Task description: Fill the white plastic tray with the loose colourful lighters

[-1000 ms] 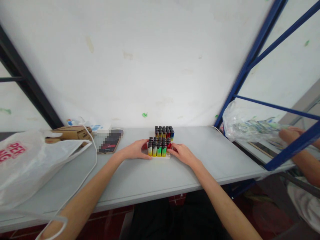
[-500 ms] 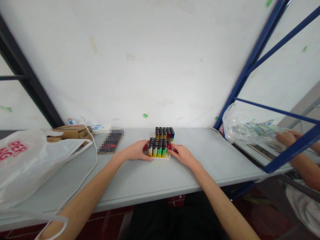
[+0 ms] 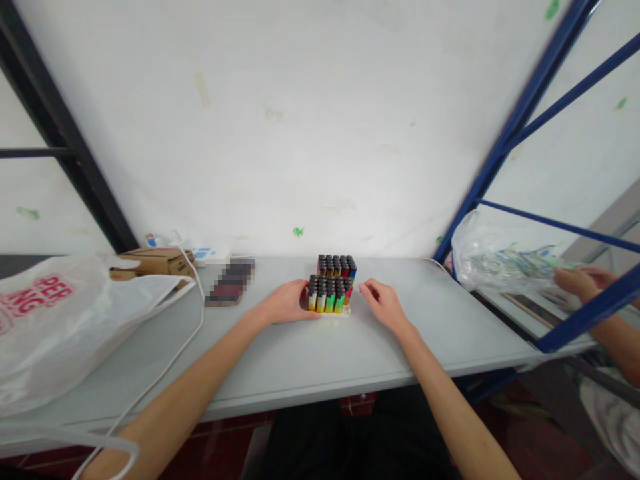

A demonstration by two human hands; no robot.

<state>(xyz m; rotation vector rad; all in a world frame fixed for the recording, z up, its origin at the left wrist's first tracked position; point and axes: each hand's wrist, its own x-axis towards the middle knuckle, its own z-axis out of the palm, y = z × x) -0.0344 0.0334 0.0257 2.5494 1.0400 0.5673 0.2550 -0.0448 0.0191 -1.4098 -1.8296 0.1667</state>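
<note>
A white tray packed with several upright coloured lighters stands mid-table. A second block of lighters stands just behind it. My left hand rests against the near tray's left side, fingers curled round its edge. My right hand hovers a short way to the right of the tray, apart from it, fingers loosely spread and holding nothing.
A phone lies left of the lighters, with a cardboard box and a white cable beyond. A white plastic bag covers the left end. Right of the blue frame, another person's hand touches a clear bag.
My right hand has let go of the tray's right side and moved a little to the right. The left hand stays on the tray. The view has shifted slightly.
</note>
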